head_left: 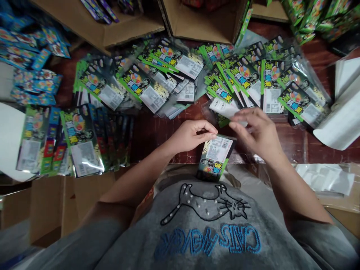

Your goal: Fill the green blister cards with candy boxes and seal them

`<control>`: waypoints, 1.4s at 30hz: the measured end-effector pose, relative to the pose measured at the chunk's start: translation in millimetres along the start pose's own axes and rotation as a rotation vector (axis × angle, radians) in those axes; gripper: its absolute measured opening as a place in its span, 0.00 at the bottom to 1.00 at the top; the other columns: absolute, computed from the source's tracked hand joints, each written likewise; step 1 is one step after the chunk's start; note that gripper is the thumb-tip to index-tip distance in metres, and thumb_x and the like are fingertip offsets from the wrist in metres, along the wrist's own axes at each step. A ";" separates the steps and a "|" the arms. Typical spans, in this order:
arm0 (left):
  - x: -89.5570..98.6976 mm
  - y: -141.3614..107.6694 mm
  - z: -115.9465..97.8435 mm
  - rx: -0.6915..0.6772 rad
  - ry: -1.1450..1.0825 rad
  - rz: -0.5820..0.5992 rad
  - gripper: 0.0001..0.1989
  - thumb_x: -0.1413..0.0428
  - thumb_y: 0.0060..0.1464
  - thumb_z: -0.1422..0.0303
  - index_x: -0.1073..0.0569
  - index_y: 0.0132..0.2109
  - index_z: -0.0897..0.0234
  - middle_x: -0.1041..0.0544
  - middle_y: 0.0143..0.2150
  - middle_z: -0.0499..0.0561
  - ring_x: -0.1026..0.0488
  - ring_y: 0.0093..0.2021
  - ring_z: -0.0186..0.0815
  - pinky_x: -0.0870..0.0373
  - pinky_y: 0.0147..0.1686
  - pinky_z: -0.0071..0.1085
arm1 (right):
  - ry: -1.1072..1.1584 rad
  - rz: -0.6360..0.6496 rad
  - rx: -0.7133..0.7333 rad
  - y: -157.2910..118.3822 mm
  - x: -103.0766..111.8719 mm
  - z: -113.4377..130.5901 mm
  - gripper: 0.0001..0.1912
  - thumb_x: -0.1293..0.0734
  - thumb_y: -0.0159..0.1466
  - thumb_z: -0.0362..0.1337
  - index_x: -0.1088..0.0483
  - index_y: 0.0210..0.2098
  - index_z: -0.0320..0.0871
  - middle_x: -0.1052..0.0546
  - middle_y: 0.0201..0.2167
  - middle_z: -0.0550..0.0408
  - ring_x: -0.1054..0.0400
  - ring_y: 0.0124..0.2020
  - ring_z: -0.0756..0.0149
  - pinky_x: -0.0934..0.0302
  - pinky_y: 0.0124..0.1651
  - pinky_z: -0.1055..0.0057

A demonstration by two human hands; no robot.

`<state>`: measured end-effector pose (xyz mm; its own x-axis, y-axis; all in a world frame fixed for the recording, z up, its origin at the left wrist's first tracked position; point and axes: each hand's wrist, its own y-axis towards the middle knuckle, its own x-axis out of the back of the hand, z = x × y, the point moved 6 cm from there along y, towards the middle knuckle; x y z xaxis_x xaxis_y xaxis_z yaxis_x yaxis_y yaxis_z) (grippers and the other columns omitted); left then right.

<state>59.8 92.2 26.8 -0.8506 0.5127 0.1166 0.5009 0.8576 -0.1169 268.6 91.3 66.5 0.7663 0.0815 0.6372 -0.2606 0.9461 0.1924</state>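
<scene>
My left hand (194,135) pinches the top edge of a black and green printed packet (216,155), which hangs over the table's front edge against the grey shirt. A white label with a barcode shows on the packet. Just to the right and a little higher, my right hand (257,131) has its thumb and forefinger close together; whatever may be between them is too small and blurred to name. A white folded paper (223,107) lies just beyond the right fingertips, near a pile of similar packets (244,77).
More packets (146,88) are heaped at the back middle. Filled packets (81,140) lie front left, below blue sachets (36,84). Open cardboard boxes (199,26) line the back. A white roll (337,120) lies on the right.
</scene>
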 end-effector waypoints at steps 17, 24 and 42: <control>9.5 18.0 9.0 -0.016 -0.020 -0.125 0.08 0.34 0.61 0.63 0.19 0.41 0.64 0.14 0.44 0.56 0.18 0.42 0.36 0.22 0.44 0.33 | 0.201 0.341 -0.044 62.2 -37.1 -17.7 0.20 0.27 0.69 0.57 0.20 0.35 0.45 0.17 0.34 0.54 0.27 0.34 0.65 0.36 0.41 0.65; 7.4 20.2 7.7 -0.024 -0.039 -0.141 0.08 0.34 0.60 0.64 0.18 0.41 0.65 0.14 0.40 0.52 0.20 0.38 0.33 0.26 0.41 0.29 | 0.324 0.342 0.063 64.0 -30.2 -13.4 0.19 0.28 0.71 0.55 0.18 0.43 0.45 0.16 0.40 0.52 0.24 0.39 0.63 0.31 0.45 0.64; 13.0 -4.5 -12.8 -0.093 0.215 -0.287 0.06 0.36 0.61 0.69 0.17 0.45 0.63 0.22 0.60 0.60 0.20 0.52 0.39 0.22 0.50 0.35 | 0.545 0.410 0.008 45.7 -1.5 11.9 0.28 0.25 0.69 0.44 0.31 0.66 0.48 0.23 0.37 0.58 0.27 0.35 0.67 0.31 0.35 0.70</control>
<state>48.6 95.5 41.5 -0.9102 0.2396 0.3378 0.2679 0.9626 0.0393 248.5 130.6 83.2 0.7905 0.5811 0.1934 -0.5957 0.8029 0.0227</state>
